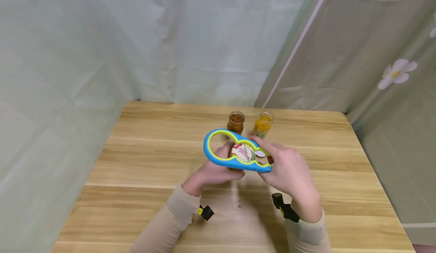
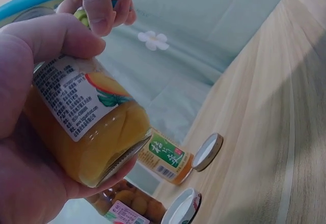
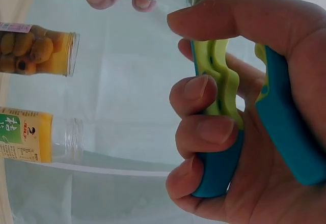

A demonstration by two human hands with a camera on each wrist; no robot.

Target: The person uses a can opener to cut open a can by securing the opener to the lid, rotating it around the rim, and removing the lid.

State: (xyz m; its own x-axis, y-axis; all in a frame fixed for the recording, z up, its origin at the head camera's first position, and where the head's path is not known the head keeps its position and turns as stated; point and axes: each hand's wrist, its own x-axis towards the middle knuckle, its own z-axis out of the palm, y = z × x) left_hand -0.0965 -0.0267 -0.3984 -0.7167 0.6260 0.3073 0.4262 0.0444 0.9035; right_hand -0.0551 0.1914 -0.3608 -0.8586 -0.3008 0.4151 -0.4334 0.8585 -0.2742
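Observation:
My left hand (image 1: 215, 170) holds a glass jar of yellow fruit (image 2: 84, 127), its fingers and thumb wrapped around the labelled side. A printed lid (image 1: 242, 152) shows on top of this jar. My right hand (image 1: 293, 169) grips the handle end of a blue and lime-green jar opener (image 1: 238, 165), with the fingers curled around one handle in the right wrist view. From above, the lid appears inside one of the opener's scalloped openings. Whether the opener's teeth touch the lid, I cannot tell.
Behind the hands stand two lidless jars, one with brown round fruit (image 1: 236, 119) and one with yellow contents (image 1: 262, 125). Two loose lids lie near them, one (image 2: 209, 151) by the yellow jar and another (image 2: 182, 207) by the brown-fruit jar. Curtains (image 1: 218, 48) hang beyond the wooden table (image 1: 143, 162).

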